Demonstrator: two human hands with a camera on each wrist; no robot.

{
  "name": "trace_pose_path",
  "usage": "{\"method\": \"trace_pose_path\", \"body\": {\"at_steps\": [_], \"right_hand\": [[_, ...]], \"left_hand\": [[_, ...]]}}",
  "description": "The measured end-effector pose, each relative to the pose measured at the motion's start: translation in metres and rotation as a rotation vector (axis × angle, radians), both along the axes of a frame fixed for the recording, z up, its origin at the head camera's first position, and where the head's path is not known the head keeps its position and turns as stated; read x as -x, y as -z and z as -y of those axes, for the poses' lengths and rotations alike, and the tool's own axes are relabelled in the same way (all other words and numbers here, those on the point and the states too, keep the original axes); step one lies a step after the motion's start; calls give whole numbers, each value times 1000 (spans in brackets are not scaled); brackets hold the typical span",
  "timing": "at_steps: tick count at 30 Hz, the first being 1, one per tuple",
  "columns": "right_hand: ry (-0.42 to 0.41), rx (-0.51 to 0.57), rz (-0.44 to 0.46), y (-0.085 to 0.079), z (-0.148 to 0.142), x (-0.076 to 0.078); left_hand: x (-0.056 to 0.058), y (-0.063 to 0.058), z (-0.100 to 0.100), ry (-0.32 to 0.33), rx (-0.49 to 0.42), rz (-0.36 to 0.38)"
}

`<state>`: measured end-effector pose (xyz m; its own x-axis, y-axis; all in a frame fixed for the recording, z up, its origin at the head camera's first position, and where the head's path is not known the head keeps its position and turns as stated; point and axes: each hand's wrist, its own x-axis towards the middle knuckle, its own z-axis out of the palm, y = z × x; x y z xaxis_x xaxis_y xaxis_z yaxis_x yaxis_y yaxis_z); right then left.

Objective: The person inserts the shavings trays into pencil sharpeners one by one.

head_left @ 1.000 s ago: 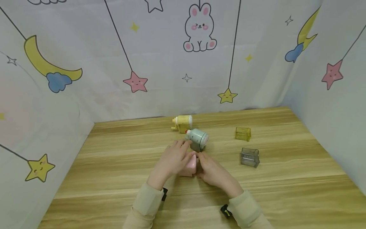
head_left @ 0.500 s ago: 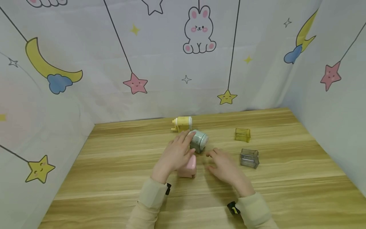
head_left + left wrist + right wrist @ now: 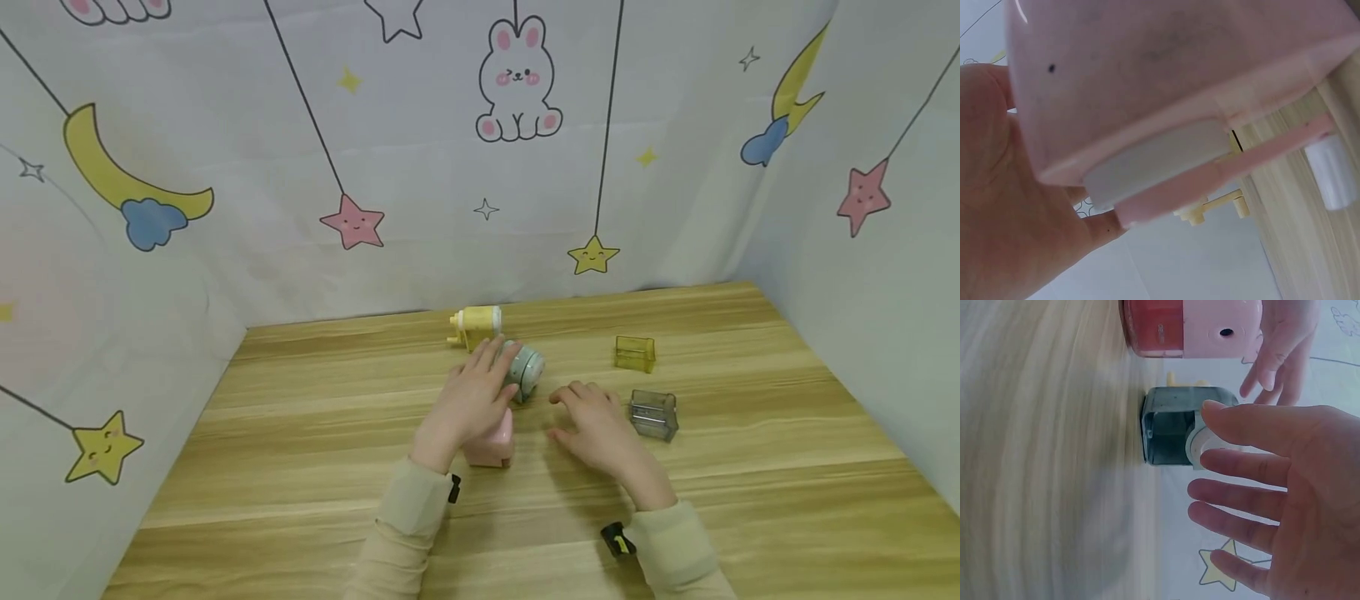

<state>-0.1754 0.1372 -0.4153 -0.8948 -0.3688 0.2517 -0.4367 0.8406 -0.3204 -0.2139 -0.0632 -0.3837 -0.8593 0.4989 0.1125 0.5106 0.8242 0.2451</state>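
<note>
My left hand (image 3: 467, 406) reaches over the pink crank pencil sharpener (image 3: 490, 446), its fingers extended to the mint-green pencil sharpener (image 3: 528, 372) behind. In the left wrist view, the pink sharpener's crank arm (image 3: 1260, 153) with its white knob faces the camera. The right wrist view shows a red see-through drawer (image 3: 1155, 328) in the pink sharpener and an open hollow in the mint-green one's base. Just right of both, my right hand (image 3: 602, 427) hovers with spread, loosely bent fingers, holding nothing.
A yellow pencil sharpener (image 3: 482, 323) stands at the back, behind the mint-green one. To the right lie a see-through yellow drawer (image 3: 635, 354) and a smoky grey drawer (image 3: 653, 414) on the wooden table (image 3: 315, 483). A printed curtain (image 3: 420, 150) borders the table's back.
My right hand has drawn away from the pink sharpener, to the right, and its fingers have spread. My left hand has slid forward and slightly right, over the mint-green sharpener.
</note>
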Motion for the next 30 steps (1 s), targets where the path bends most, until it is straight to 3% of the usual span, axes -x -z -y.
{"method": "trace_pose_path", "body": {"at_steps": [10, 22, 30], "right_hand": [[61, 23, 42, -1, -21, 4], [108, 49, 75, -2, -42, 7], [147, 46, 117, -2, -62, 9]], "left_hand": [[8, 3, -6, -20, -38, 28], [16, 6, -11, 41, -80, 67], [19, 10, -16, 33, -59, 71]]}}
